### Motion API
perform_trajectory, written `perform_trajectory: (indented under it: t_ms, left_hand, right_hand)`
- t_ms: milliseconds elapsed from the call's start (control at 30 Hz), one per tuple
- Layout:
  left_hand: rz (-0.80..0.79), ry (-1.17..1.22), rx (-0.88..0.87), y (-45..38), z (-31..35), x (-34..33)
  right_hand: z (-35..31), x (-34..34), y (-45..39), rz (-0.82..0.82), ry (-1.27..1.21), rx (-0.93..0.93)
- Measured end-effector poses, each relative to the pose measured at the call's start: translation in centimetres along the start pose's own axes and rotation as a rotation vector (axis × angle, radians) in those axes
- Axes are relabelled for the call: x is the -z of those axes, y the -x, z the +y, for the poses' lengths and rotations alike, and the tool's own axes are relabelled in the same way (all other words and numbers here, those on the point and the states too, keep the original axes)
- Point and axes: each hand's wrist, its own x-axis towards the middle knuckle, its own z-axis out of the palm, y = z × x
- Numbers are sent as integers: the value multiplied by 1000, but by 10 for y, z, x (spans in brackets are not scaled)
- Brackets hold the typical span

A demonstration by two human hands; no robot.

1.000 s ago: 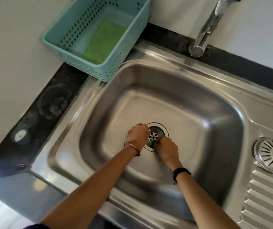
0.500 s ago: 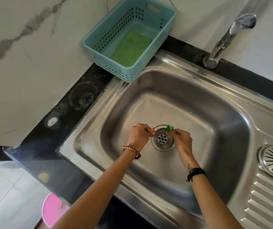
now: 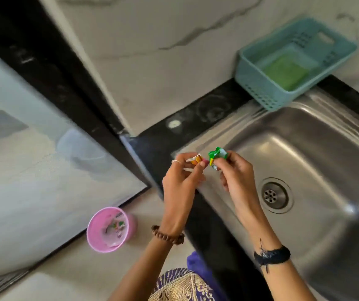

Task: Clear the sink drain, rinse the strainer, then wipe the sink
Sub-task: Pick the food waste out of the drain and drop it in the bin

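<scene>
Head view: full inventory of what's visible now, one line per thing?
Sink: 1, steel, right.
Drain strainer: 1, steel, sink floor.
Basket: 1, teal, counter behind sink.
Scrub pad: 1, green, inside basket.
Bin: 1, pink, on floor, scraps inside.
Orange wrapper: 1, in left-hand grip.
Green wrapper: 1, in right-hand grip.
Left hand: bead bracelet, pinches orange wrapper.
Right hand: black wristband, pinches green wrapper.

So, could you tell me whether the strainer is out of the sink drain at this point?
No, the strainer sits in the drain of the sink, while the left hand and right hand hold only scraps.
</scene>
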Motion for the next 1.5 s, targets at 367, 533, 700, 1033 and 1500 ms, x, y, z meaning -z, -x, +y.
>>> perform_trajectory:
  t_ms: [367, 533, 700, 1033, 1500]
  left_hand:
    - [385, -66, 150, 98, -74, 259]
    - [480, -42, 330, 105, -130, 326]
    - [577, 8, 540, 78, -235, 371]
    - [626, 1, 767, -26, -510, 392]
    - [527, 247, 880, -35, -437, 391]
  right_hand:
    - [83, -222, 121, -511, 242, -92]
    - [143, -294, 132, -630, 453, -132]
    - [241, -345, 101, -687, 750, -150]
    - [510, -422, 0, -838, 1074, -114]
    - [440, -412, 10, -590, 697, -499]
